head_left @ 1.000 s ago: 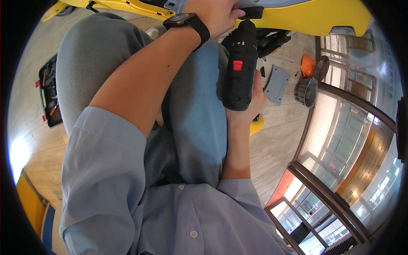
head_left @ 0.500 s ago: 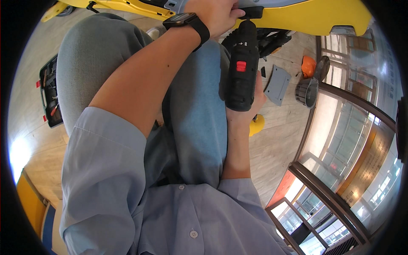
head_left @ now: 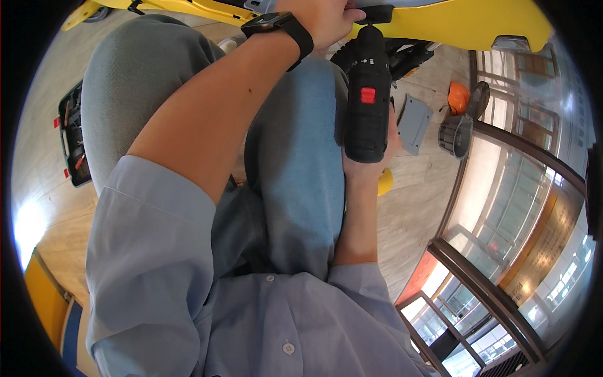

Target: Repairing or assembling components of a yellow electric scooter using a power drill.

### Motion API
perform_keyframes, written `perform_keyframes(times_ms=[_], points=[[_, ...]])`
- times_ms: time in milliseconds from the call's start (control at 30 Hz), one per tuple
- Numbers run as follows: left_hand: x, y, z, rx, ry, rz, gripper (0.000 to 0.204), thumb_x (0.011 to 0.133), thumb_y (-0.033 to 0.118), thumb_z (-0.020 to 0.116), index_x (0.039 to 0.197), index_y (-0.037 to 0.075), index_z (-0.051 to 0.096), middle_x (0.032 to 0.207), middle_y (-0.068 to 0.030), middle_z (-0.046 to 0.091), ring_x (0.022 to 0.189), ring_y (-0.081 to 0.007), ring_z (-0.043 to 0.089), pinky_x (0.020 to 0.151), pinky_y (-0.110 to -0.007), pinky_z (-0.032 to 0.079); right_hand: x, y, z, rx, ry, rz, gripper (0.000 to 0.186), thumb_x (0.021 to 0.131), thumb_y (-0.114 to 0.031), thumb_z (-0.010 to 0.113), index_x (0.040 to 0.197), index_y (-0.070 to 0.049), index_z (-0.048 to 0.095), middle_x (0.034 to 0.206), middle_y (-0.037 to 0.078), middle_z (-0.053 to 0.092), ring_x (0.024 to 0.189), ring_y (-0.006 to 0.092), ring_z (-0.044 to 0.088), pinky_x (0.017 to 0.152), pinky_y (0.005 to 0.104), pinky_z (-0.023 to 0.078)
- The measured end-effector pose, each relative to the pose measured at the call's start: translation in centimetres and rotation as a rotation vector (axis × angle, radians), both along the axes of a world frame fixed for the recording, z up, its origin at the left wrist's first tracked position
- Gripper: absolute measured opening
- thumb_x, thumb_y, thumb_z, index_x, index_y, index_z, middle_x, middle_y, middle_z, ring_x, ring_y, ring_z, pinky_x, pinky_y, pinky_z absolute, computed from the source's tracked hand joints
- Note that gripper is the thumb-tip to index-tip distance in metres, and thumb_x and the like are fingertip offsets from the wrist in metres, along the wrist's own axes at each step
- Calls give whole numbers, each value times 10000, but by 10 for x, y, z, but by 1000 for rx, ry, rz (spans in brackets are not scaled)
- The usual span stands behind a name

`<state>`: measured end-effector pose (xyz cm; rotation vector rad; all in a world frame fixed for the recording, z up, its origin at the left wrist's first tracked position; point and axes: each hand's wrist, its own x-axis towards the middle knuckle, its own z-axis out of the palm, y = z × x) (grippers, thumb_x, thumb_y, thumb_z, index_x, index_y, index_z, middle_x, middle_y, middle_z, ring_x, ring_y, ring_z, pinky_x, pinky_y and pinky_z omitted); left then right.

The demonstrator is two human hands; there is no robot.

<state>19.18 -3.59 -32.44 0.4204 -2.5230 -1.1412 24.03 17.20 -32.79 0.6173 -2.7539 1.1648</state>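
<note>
A black cordless drill with a red switch on top is gripped by my right hand, whose fingers wrap its handle beneath the body. The drill's nose points away from me and meets a small black part on a yellow panel at the top. My left hand, wearing a black watch on its wrist, is closed at the left end of that black part, thumb tip against it. The picture's upper edge cuts off some of its fingers. The bit's tip is hard to see.
On the floor to the right lie a grey plate, an orange rounded object and a grey basket-like bin. An open black tool case rests at the left. Glass doors border the right side.
The drill and my right hand have shifted slightly right, and the drill stands a little straighter. My left hand stays at the black part, moved a touch right.
</note>
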Motion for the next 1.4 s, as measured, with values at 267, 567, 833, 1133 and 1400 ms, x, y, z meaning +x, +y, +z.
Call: perform_keyframes(times_ms=[267,567,833,1133,1400], points=[[4,-3,6,48,-63,-16,261,873,273,653,928,23,704,913,-207,693,888,-361,663,787,-440,515,2,-7,0,76,-7,-60,297,830,-161,702,1082,-13,646,811,74,708,733,136,639,710,297,497],[4,-2,12,87,-87,-2,261,863,279,664,920,27,707,899,-200,697,874,-361,667,780,-436,517,8,-15,6,120,-14,-101,310,826,-162,706,1084,-2,641,805,93,702,731,153,643,706,300,495],[3,-2,6,51,-40,0,253,859,277,665,892,28,702,880,-202,693,865,-361,666,773,-436,516,2,-7,2,126,8,-52,323,823,-112,683,1119,8,642,845,90,706,757,175,659,739,288,500],[-4,-1,-1,37,-42,2,254,862,279,664,876,28,697,870,-200,692,861,-363,664,767,-442,513,0,-7,-8,21,45,-66,357,807,-244,710,1109,-64,644,834,170,708,769,293,713,709,349,519],[0,-3,1,9,-8,3,255,857,277,668,871,24,699,869,-204,691,851,-364,666,762,-442,515,0,-8,-5,94,45,-63,296,801,-155,707,1050,-11,638,765,101,690,699,166,659,675,306,503]])
